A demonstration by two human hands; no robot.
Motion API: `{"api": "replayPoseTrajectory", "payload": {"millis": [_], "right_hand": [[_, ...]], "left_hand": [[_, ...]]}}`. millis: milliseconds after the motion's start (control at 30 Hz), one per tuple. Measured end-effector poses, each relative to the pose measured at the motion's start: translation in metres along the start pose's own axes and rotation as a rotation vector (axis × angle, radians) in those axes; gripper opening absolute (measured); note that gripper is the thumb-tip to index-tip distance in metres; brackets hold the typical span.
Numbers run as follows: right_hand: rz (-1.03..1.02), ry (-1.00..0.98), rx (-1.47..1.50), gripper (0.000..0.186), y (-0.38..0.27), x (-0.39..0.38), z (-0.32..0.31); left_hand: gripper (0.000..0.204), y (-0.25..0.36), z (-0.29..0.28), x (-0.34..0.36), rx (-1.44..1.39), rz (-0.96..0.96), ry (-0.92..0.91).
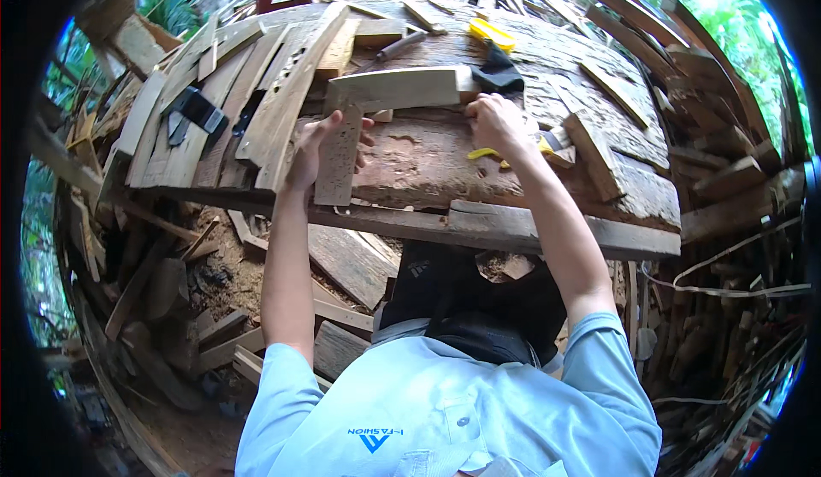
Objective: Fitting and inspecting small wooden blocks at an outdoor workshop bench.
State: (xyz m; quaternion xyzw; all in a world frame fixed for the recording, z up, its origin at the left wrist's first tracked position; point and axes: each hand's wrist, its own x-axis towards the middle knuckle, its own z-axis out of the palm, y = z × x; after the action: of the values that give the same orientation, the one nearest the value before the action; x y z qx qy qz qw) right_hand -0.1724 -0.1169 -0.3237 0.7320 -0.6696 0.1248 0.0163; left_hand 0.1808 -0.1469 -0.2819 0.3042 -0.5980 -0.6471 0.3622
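My left hand [310, 148] is wrapped round a short, flat wooden board [339, 156], thumb on the near side and fingertips showing past its right edge. The board's far end meets a longer pale wooden piece [398, 90] lying crosswise, so the two make a corner; whether they are joined I cannot tell. At the right end of that crosswise piece, my right hand [499, 124] is closed, its fingers bent inward. What it grips, if anything, is hidden. Just beyond it lies a black cloth-like thing [498, 73] beside a bright yellow object [492, 34].
Both hands work over a rough, weathered wooden bench [410, 165]. Several planks [286, 92] lie at its left, near a dark boxy object [201, 111]. A dark rod-shaped tool [400, 46] lies at the back. Right of my right hand are a yellow curved handle [486, 153] and a loose block [593, 156].
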Motion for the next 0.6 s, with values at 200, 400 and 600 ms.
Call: {"api": "replayPoseTrajectory", "payload": {"millis": [200,400,600], "right_hand": [[-0.33,0.187,0.023,0.013,0.014,0.008,-0.014],[0.194,0.326,1.116,0.015,0.034,-0.016,-0.052],[0.284,0.369,1.093,0.019,0.04,-0.069,-0.09]], "left_hand": [[0.081,0.002,0.007,-0.004,-0.001,0.007,-0.137],[0.059,-0.001,0.018,0.013,-0.007,0.005,-0.37],[0.045,-0.017,0.035,0.074,0.272,0.038,-0.46]]}}
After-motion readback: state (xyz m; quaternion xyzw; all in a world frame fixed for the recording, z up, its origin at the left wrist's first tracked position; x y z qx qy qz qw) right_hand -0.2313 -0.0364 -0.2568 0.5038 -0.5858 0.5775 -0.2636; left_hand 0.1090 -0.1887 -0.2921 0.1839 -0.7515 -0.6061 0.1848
